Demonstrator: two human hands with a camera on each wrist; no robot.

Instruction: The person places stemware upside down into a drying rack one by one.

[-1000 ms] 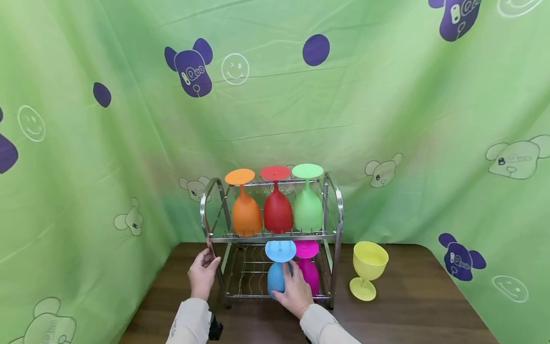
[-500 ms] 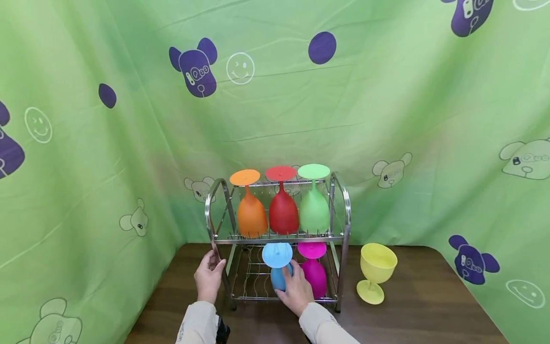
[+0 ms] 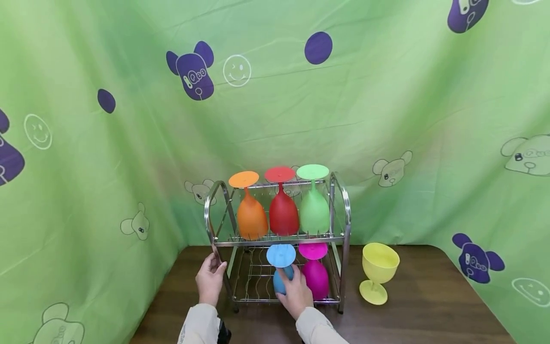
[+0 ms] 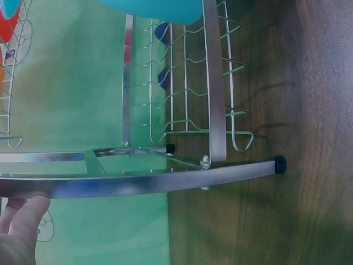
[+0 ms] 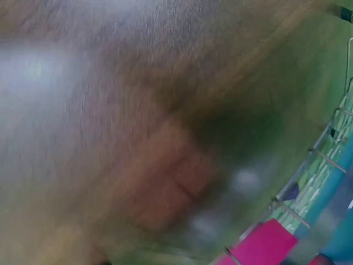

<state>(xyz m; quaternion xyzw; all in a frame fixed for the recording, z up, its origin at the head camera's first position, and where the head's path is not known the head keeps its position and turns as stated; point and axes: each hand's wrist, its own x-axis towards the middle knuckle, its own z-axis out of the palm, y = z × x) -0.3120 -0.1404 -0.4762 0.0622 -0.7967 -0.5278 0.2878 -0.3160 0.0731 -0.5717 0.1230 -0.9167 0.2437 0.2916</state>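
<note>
A two-tier metal dish rack [image 3: 279, 242] stands on the table. My left hand [image 3: 209, 282] grips its left upright, thumb and fingertips at the metal bar in the left wrist view. On the lower tier, my right hand [image 3: 296, 295] holds the bowl of an upside-down blue goblet [image 3: 281, 255], whose foot faces up beneath the top tier's front rail. Close on its right is an upside-down magenta goblet [image 3: 315, 280], partly behind my fingers. Part of the blue bowl [image 4: 154, 6] shows at the top edge of the left wrist view. The right wrist view is mostly blurred.
Upside-down orange [image 3: 252, 217], red [image 3: 283, 215] and green goblets [image 3: 314, 212] fill the top tier side by side. A yellow goblet [image 3: 380, 263] stands upright on the wooden table [image 3: 434, 306], right of the rack. A green printed cloth [image 3: 275, 105] hangs behind.
The blue goblet first shifted left, away from the magenta one, with my right hand on it, then came slightly back right. My left hand stays on the upright. The head view shifted slightly.
</note>
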